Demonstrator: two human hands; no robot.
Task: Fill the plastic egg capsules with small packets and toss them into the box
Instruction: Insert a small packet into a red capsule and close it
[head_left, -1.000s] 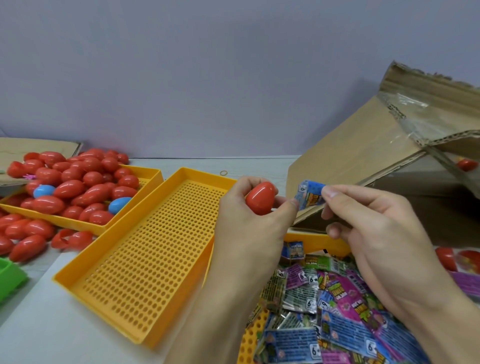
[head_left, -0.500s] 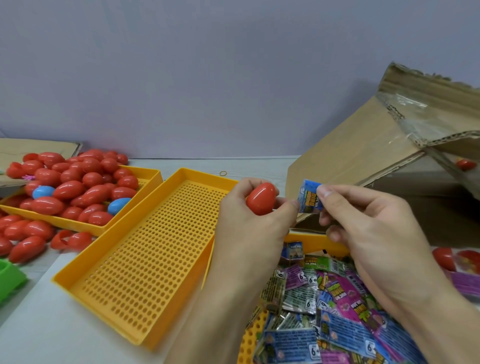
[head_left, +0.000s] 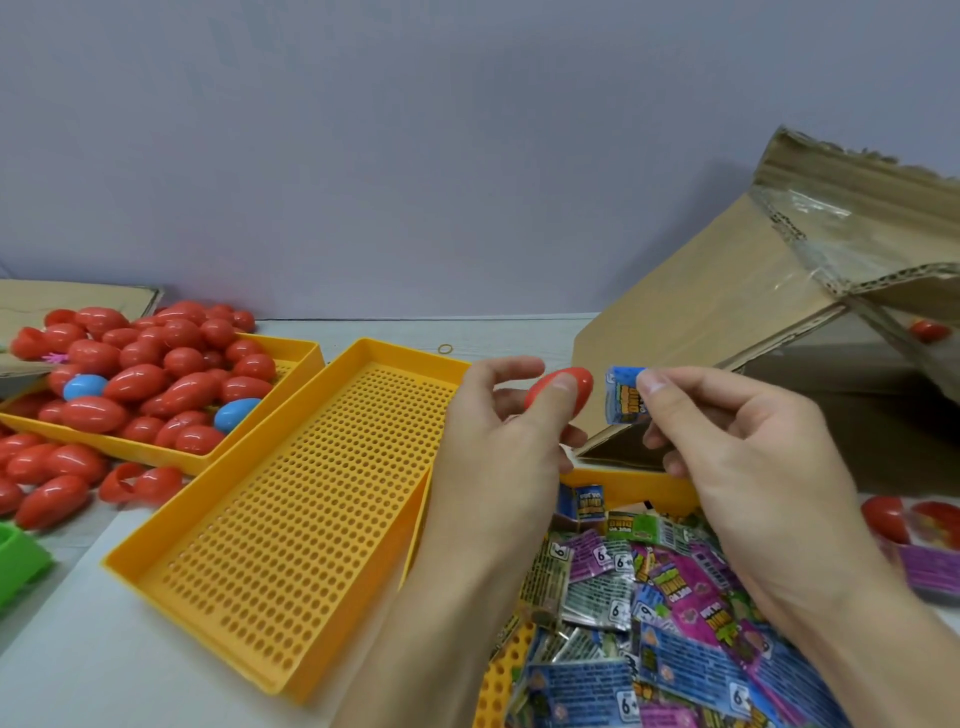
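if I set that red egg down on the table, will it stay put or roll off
Probably rolls: the red egg capsule held by the left hand is rounded and glossy, with no flat side showing. It looks like thin plastic, so likely light and easily nudged. Loose eggs do lie on the table.

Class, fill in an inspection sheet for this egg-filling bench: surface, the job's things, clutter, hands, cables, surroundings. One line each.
Surface: pale table, partly covered by trays and loose items.
Job's things: red egg capsule in the left hand; small blue packet in the right hand; packet pile in a yellow tray below; cardboard box open at right, a red egg visible inside; tray of red and blue eggs at left.
Clutter: empty perforated yellow tray; loose red eggs on the table; green object; rubber band.
Hands: left hand grips the capsule; right hand pinches the packet.
Cables: nothing seen.
Surroundings: plain wall.
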